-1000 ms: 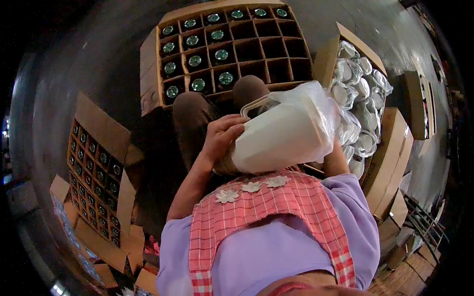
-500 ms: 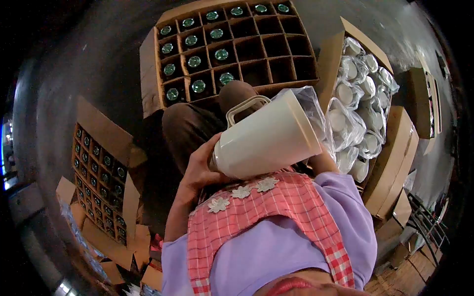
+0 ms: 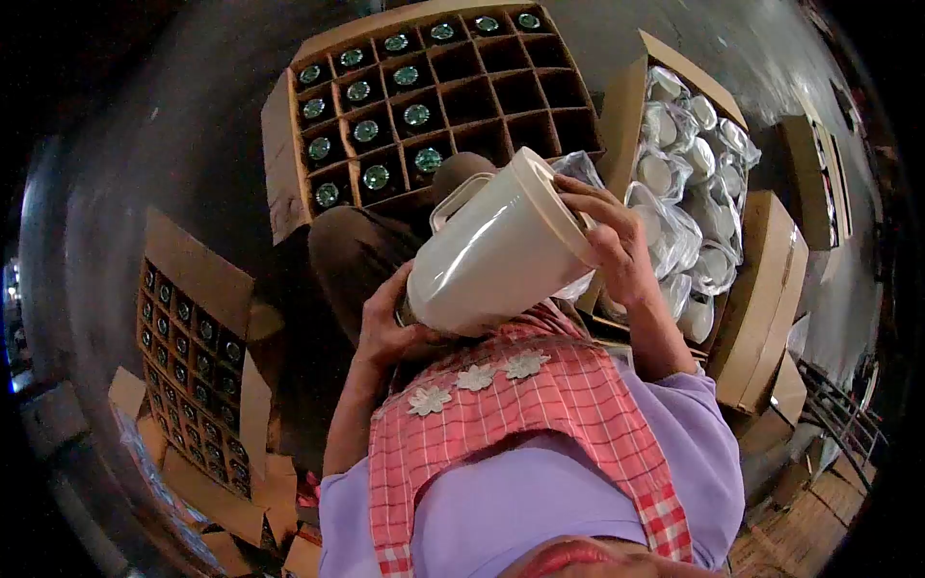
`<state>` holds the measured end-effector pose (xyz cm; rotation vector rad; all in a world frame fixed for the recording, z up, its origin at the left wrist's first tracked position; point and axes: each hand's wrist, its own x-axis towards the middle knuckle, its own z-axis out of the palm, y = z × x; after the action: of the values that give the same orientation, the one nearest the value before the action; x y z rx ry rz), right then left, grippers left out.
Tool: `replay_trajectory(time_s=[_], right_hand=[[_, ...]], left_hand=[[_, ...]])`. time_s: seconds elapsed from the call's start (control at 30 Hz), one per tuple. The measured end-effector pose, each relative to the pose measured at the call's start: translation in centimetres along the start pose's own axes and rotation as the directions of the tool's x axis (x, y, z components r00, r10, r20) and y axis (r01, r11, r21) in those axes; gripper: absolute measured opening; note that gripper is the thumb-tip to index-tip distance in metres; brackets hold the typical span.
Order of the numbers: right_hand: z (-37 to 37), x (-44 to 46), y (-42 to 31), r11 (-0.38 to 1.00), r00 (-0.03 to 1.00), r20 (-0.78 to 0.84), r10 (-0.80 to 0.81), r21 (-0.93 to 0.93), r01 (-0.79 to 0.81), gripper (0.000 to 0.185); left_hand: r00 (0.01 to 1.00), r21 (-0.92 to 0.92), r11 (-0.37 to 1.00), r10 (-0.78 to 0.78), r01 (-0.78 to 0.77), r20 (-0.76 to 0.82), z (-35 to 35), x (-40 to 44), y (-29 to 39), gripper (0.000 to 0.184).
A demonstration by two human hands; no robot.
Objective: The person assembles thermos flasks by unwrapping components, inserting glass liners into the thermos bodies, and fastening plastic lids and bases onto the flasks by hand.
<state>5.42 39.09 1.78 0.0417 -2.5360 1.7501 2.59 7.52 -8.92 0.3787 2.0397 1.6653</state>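
- Divided carton (image 3: 279,154): beyond the knees, cells partly filled with shiny round tops.
- Open carton (image 3: 621,120): right side, bagged white parts.
- White pitcher (image 3: 496,252): tilted above lap, between both hands.
- Right hand (image 3: 617,236): partly open, fingers on pitcher rim.
- Left hand (image 3: 387,318): curled round pitcher base.

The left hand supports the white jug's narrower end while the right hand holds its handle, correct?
Not quite: the right hand is at the wider end of the white jug, not on its handle, as the head view shows. The left hand supports the narrower end.
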Motion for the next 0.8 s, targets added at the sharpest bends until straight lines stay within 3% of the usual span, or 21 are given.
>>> replay_trajectory(time_s=[0.07, 0.1, 0.17, 0.2, 0.23, 0.27, 0.37, 0.4, 0.47, 0.57, 0.67, 0.7, 0.73, 0.8], right_hand=[[0.0, -0.2, -0.8, 0.982, 0.986, 0.052, -0.159, -0.1, 0.163, 0.056], [0.9, -0.3, -1.1, 0.972, 0.986, -0.029, -0.165, -0.174, 0.158, 0.057], [0.8, 0.3, -1.0, 0.978, 0.994, -0.002, -0.105, -0.181, 0.103, 0.047], [0.6, 0.8, -0.8, 0.98, 0.997, 0.006, -0.073, -0.185, 0.073, 0.042], [0.9, 1.8, 0.4, 0.998, 0.998, -0.057, -0.02, -0.063, 0.016, 0.034], [0.9, 2.5, 0.8, 0.987, 0.983, -0.096, 0.158, 0.056, -0.153, 0.029], [-0.2, 5.2, 1.3, 0.95, 0.952, -0.204, 0.228, 0.262, -0.171, 0.029], [-0.5, 6.1, 1.2, 0.921, 0.946, -0.204, 0.253, 0.351, -0.171, 0.029], [-0.7, 8.0, 1.7, 0.916, 0.963, -0.186, 0.197, 0.384, -0.113, 0.031], [1.2, 10.1, 1.2, 0.873, 0.958, -0.209, 0.196, 0.483, -0.073, 0.033], [1.5, 10.3, 1.9, 0.877, 0.966, -0.256, 0.034, 0.471, 0.094, 0.037], [1.4, 9.9, 1.6, 0.864, 0.954, -0.274, -0.119, 0.444, 0.235, 0.037], [1.0, 10.8, 1.8, 0.777, 0.804, -0.272, -0.528, 0.226, 0.587, 0.04], [-0.3, 10.8, 0.6, 0.702, 0.721, -0.006, -0.693, 0.221, 0.677, 0.045]], left_hand=[[0.999, 0.116, 0.993, 0.021, -0.016, -0.042, 0.0, -0.5, -0.8, 0.089], [0.999, 0.146, 0.989, 0.016, -0.009, -0.045, -0.1, -0.7, -0.5, 0.088], [0.999, 0.209, 0.978, 0.003, 0.004, -0.036, -0.3, -0.8, 0.2, 0.088], [1.0, 0.125, 0.992, 0.002, 0.0, -0.016, -0.4, -0.9, -0.2, 0.093], [1.0, 0.041, 0.999, 0.002, -0.002, 0.007, -0.7, -1.1, -0.8, 0.098], [0.999, -0.041, 0.999, 0.004, -0.002, 0.035, -1.0, -1.2, -1.2, 0.103], [0.953, -0.002, 0.967, 0.25, -0.254, -0.171, -0.7, -1.2, 3.9, 0.12], [0.937, 0.034, 0.946, 0.324, -0.323, -0.132, -1.3, -0.7, 3.6, 0.129], [0.826, 0.019, 0.883, 0.447, -0.469, -0.343, -0.3, 1.1, 5.9, 0.117], [0.63, 0.282, 0.755, 0.652, -0.592, -0.422, -2.3, 4.3, 6.2, 0.104], [0.674, 0.069, 0.824, 0.505, -0.562, -0.54, -2.5, 5.6, 7.4, 0.081], [0.758, -0.173, 0.869, 0.289, -0.464, -0.585, -2.7, 6.1, 7.0, 0.073], [0.817, -0.409, 0.844, 0.058, -0.348, -0.574, -3.1, 6.4, 5.9, 0.065], [0.847, -0.792, 0.602, -0.368, -0.098, -0.384, -4.4, 7.2, 4.3, 0.051]])
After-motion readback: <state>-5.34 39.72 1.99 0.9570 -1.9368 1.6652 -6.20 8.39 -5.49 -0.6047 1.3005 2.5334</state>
